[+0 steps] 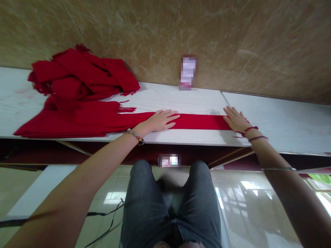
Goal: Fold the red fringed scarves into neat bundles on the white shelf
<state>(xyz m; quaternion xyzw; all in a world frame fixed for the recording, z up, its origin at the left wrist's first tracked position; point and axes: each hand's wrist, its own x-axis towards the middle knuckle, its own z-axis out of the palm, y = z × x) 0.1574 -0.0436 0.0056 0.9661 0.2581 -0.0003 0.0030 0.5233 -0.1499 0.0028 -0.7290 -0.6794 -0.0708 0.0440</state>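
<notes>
A red scarf [199, 122] lies stretched in a narrow, flat strip along the white table. My left hand [163, 120] rests on it, palm down and fingers spread toward the right. Over the scarf's right end lies my right hand [236, 120], flat with the fingers apart, and a bit of fringe shows past it. On the left, the strip runs up to wider folded red cloth [77, 119] with fringe; I cannot tell whether that is the same piece. Behind it sits a crumpled heap of red fringed scarves [85, 74].
A brown marble-patterned wall [160, 38] borders the back of the white table [284, 120]. A blurred-out phone-like object [188, 72] leans there. Another blurred object [169, 160] is below the front edge, above my knees. Black cables [113, 217] trail over the tiled floor at left.
</notes>
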